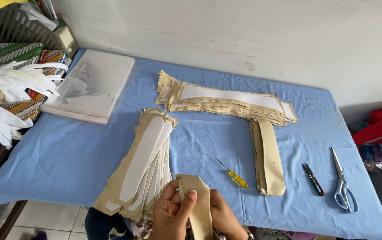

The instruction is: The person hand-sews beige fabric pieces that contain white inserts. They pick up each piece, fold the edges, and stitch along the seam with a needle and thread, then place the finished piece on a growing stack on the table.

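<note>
**Both hands on one beige fabric strip at the table's near edge**

Left hand (169, 213) and right hand (224, 218) both grasp the same beige fabric strip (198, 202), low centre of the head view, at the near edge of the blue table cover (66, 151). Left thumb lies across the strip's front, fingers curled behind. Right hand is mostly hidden behind the strip, fingers wrapped on its right edge. The strip's pointed top end faces up, just above the fingers.

Just left of the hands: a stack of beige pieces with white interfacing (143, 166), running diagonally, touching or nearly touching the left hand. Farther back, a wider stack of the same kind (226, 100) lies across the table. A folded beige pile (268, 158) sits right of centre. A yellow-handled screwdriver (231, 174) lies between the hands and that pile. Small thread snips (313, 179) and blue-handled scissors (342, 182) lie well to the right. Clear plastic bags (91, 86) are stacked at back left.
</note>
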